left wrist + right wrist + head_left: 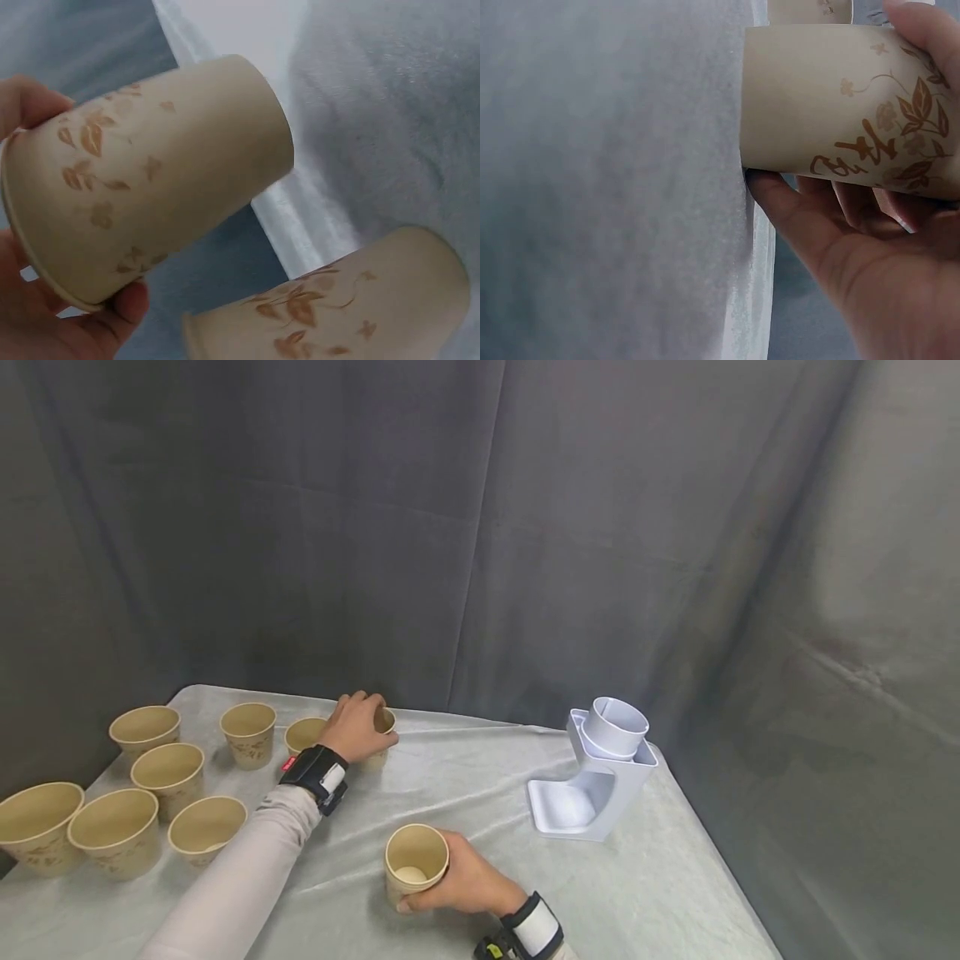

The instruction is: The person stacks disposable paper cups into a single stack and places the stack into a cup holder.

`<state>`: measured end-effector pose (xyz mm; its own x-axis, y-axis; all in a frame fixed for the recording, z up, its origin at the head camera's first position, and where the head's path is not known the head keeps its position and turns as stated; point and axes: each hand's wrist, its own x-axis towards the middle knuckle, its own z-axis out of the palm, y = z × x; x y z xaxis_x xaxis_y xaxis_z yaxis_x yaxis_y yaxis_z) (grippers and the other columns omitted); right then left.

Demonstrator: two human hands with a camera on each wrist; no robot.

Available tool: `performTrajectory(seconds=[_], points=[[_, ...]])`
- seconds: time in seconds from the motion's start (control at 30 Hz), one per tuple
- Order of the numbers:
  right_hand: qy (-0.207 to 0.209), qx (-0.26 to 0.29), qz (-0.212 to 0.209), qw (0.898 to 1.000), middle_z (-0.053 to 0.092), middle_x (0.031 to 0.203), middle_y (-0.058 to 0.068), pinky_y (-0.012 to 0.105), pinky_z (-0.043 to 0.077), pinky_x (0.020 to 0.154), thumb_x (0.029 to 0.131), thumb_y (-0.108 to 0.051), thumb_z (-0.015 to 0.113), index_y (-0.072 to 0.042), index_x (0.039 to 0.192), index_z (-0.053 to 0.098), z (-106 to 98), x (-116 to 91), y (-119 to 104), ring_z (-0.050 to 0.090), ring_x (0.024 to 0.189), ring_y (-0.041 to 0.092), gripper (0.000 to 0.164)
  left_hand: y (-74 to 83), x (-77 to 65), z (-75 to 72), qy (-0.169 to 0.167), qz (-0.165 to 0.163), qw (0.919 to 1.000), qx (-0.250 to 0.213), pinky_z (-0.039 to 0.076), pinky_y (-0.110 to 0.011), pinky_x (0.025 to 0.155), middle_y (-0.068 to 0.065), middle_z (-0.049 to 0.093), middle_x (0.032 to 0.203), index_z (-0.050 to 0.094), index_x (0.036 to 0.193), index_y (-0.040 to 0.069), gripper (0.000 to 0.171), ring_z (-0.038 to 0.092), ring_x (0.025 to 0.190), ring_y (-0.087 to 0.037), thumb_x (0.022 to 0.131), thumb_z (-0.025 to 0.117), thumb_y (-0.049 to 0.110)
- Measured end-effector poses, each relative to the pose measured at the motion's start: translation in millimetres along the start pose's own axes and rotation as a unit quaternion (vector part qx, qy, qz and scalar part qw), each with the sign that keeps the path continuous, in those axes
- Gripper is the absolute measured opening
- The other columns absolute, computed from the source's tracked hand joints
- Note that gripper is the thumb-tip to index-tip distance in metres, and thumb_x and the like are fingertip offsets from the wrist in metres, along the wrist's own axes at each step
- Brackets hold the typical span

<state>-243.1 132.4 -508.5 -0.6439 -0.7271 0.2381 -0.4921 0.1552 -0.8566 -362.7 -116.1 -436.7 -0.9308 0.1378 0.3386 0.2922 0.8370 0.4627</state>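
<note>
At the back of the table, my left hand grips a beige paper cup near its rim, fingers and thumb on opposite sides. In the left wrist view this leaf-patterned cup appears raised off the cloth. Just left of it stands another paper cup, partly behind the left hand. Near the front middle, my right hand holds an upright paper cup, wrapped from its right side. The right wrist view shows that cup's brown flower print and lettering, with its base at the cloth.
Several more paper cups stand apart or close together along the table's left side. A white plastic stand with a round cup-shaped holder on top is at the right. Grey curtains rise behind the cloth-covered table.
</note>
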Motion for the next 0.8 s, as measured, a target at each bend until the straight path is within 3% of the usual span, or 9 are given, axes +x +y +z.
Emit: performTrajectory(seconds=[0.33,0.5,0.6,0.8], points=[[0.002,0.004,0.015,1.0,0.07,0.117,0.016,0.035,0.053,0.099,0.068,-0.004,0.092,-0.01,0.128,0.063,1.5,0.4,-4.8,0.068,0.107,0.035,0.067,19.7,-22.8,-19.0,0.061,0.024,0.9972,-0.036,0.049,-0.044,0.075,-0.015,0.061,0.093,0.064,0.107,0.0,0.05,0.058,0.086,-0.032,0.078,0.077,0.039],[0.002,0.011,0.02,1.0,0.069,0.115,0.022,0.037,0.053,0.099,0.068,0.0,0.09,-0.004,0.125,0.064,1.0,-0.4,-23.6,0.067,0.106,0.04,0.063,28.2,-34.5,-27.5,0.075,0.034,0.9957,-0.042,0.047,-0.042,0.072,-0.013,0.059,0.089,0.064,0.104,0.0,0.048,0.058,0.082,-0.03,0.077,0.077,0.038],[0.004,0.01,0.013,1.0,0.069,0.114,0.023,0.036,0.053,0.098,0.068,0.0,0.09,-0.002,0.124,0.064,0.5,-1.3,-31.0,0.068,0.105,0.036,0.062,33.6,-40.7,-33.2,0.089,0.047,0.9941,-0.042,0.046,-0.042,0.071,-0.013,0.059,0.088,0.064,0.103,0.0,0.046,0.058,0.079,-0.03,0.076,0.077,0.037],[0.001,0.001,0.006,1.0,0.071,0.115,0.01,0.032,0.053,0.098,0.07,-0.01,0.093,-0.015,0.126,0.065,-0.2,0.3,-5.4,0.069,0.106,0.023,0.063,50.9,-54.9,-49.6,0.111,0.071,0.9899,-0.054,0.047,-0.036,0.064,-0.01,0.059,0.086,0.064,0.1,0.004,0.04,0.058,0.075,-0.025,0.076,0.076,0.035]])
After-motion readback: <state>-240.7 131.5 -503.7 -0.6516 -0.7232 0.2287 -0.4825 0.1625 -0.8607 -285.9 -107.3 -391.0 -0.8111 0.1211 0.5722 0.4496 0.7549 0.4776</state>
